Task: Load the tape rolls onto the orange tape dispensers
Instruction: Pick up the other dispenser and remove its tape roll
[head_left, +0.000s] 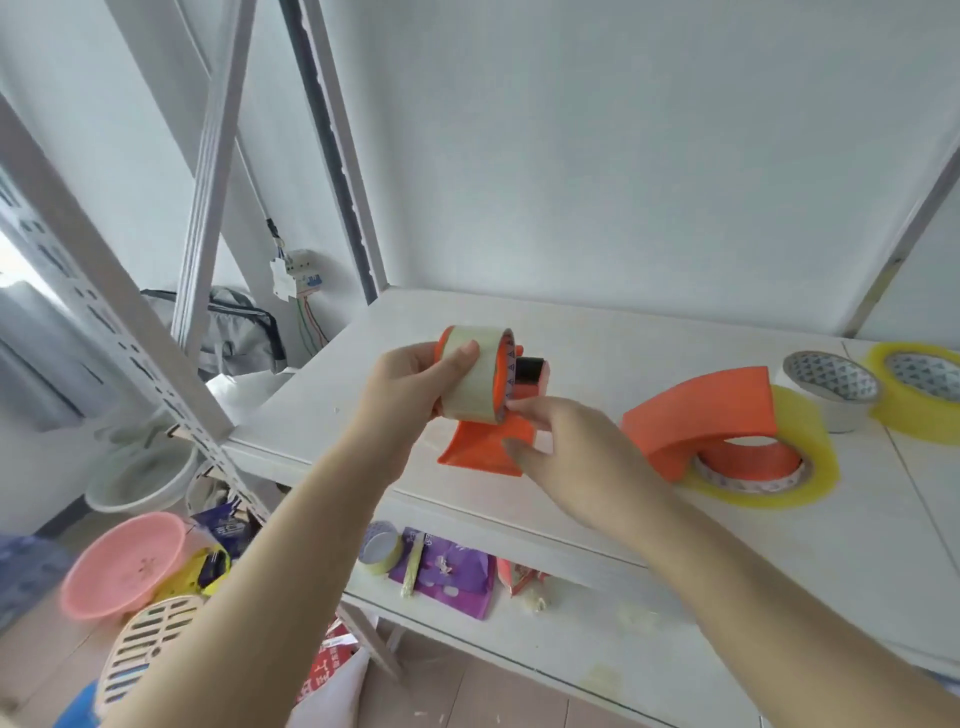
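At the centre of the frame we hold an orange dispenser above the white shelf, with a pale tape roll already seated on its hub. Our left hand wraps around the roll, thumb pressed across its outer face. Our right hand sits just right of and below it, fingertips pinching at the roll's lower edge; whether they hold a tape end we cannot tell. The roll's axis runs roughly left to right, so the tape would likely pull off toward the right hand, which is nearer the black roller. A second dispenser lies on a yellow roll at centre right, with two more rolls beyond.
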